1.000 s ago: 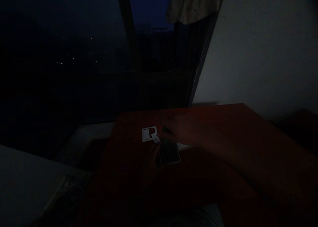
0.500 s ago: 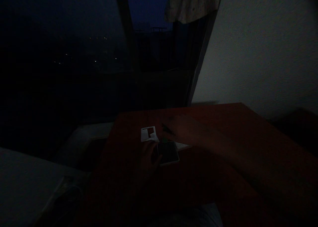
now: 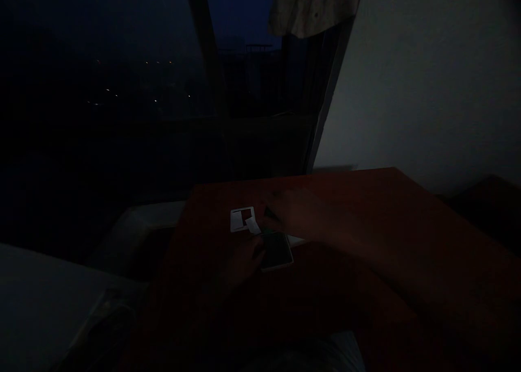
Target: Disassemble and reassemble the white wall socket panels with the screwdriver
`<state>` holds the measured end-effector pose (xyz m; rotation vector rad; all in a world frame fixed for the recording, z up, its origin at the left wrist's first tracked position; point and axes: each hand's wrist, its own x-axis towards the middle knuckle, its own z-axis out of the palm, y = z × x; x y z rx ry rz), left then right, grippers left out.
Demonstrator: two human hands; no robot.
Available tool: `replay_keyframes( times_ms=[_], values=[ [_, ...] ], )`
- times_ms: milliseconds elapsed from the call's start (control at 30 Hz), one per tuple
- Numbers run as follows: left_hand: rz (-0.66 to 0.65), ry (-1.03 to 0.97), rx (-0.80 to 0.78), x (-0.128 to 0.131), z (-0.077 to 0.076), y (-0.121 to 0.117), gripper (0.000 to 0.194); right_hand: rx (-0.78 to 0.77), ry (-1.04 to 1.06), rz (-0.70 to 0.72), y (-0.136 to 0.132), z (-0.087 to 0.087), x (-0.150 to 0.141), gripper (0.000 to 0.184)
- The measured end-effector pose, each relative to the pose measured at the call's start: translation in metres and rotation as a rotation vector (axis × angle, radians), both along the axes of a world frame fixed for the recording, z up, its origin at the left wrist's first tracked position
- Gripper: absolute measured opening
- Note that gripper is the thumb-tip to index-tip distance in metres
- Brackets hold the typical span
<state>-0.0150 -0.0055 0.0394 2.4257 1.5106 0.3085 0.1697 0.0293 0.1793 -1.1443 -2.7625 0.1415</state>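
The room is very dark, so details are hard to make out. A dark flat rectangular case with a pale edge (image 3: 278, 254) lies on the reddish-brown table (image 3: 350, 193). My left hand (image 3: 243, 261) is at its left side, fingers bent and closed against its edge. Over the far side of the case reaches my right hand (image 3: 299, 212), its fingers curled down around something small and dark that I cannot identify. A greenish patch shows just below those fingers. Beside them lies a small white slip (image 3: 253, 225). A pale flat piece, partly covered, sticks out under my right wrist.
A white rectangular frame-like piece with a cut-out (image 3: 236, 221) lies left of the hands. Behind the table stands a dark window (image 3: 260, 84) with a cloth (image 3: 315, 8) hanging above. A pale wall (image 3: 427, 84) rises at the right.
My left hand's fingers have drawn together and moved slightly along the case's left edge. My right hand has shifted a little, and the white slip beside it shows more fully.
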Motion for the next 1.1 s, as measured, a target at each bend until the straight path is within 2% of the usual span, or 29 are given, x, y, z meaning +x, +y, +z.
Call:
replay_keyframes(
  times_ms=[133, 200, 300, 433, 700, 900, 1100],
  values=[
    [-0.027, 0.030, -0.010, 0.003, 0.004, 0.003, 0.011, -0.158, 0.152, 0.192, 0.000, 0.005, 0.006, 0.028],
    [-0.037, 0.047, -0.020, 0.004, 0.005, 0.004, 0.015, -0.190, 0.182, 0.217, -0.001, 0.007, 0.010, 0.022],
    [-0.054, 0.081, -0.046, 0.005, 0.007, 0.007, 0.015, -0.182, 0.178, 0.193, -0.001, 0.009, 0.017, 0.015],
    [-0.088, 0.119, -0.105, 0.007, 0.010, 0.013, 0.014, -0.148, 0.214, 0.133, -0.004, 0.007, 0.032, 0.017],
    [-0.095, 0.220, -0.224, 0.015, 0.023, 0.018, 0.020, -0.193, 0.391, -0.006, -0.018, -0.009, 0.075, 0.024],
    [-0.068, 0.266, -0.253, 0.016, 0.019, 0.019, 0.024, -0.236, 0.452, -0.092, -0.026, -0.027, 0.093, 0.024],
    [-0.031, 0.266, -0.247, 0.016, 0.018, 0.019, 0.022, -0.272, 0.494, -0.122, -0.031, -0.033, 0.098, 0.024]
  ],
)
